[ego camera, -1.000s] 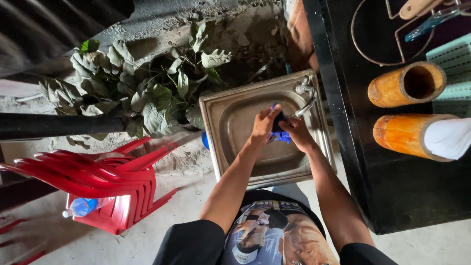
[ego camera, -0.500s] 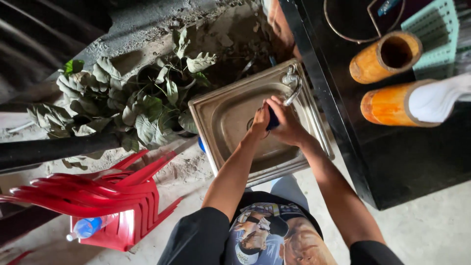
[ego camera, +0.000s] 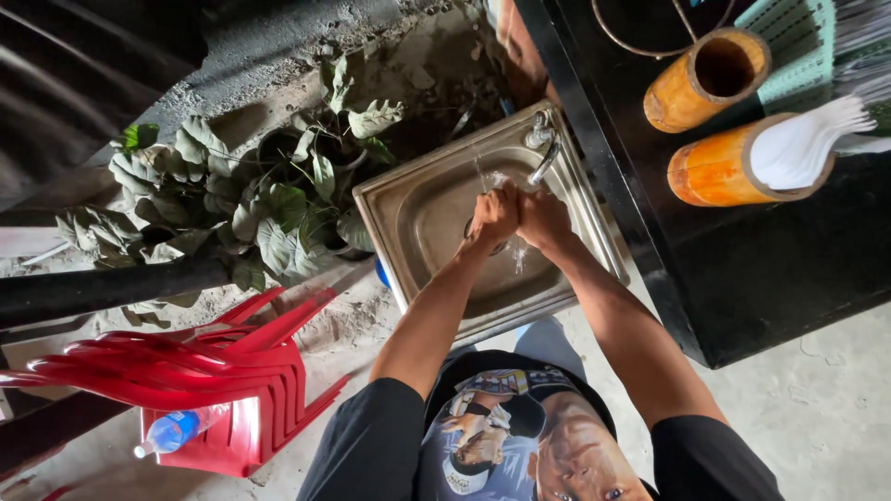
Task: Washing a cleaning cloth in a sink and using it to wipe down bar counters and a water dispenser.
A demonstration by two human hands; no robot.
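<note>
Two hands are meeting over the steel sink [ego camera: 418,223]: the left hand [ego camera: 492,215] and right hand [ego camera: 543,218] are pressing together, fingers curled (whether anything is lying between them, I cannot tell), directly under the running tap [ego camera: 543,153].

Both hands [ego camera: 518,218] meet in the sink [ego camera: 422,218] under the tap [ego camera: 541,153] (chairs [ego camera: 186,371] stacked left).

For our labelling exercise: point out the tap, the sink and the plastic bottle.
tap [ego camera: 541,153], head view, on its curved spout.
sink [ego camera: 436,213], head view, on its bare basin wall.
plastic bottle [ego camera: 176,430], head view, on its middle.
</note>
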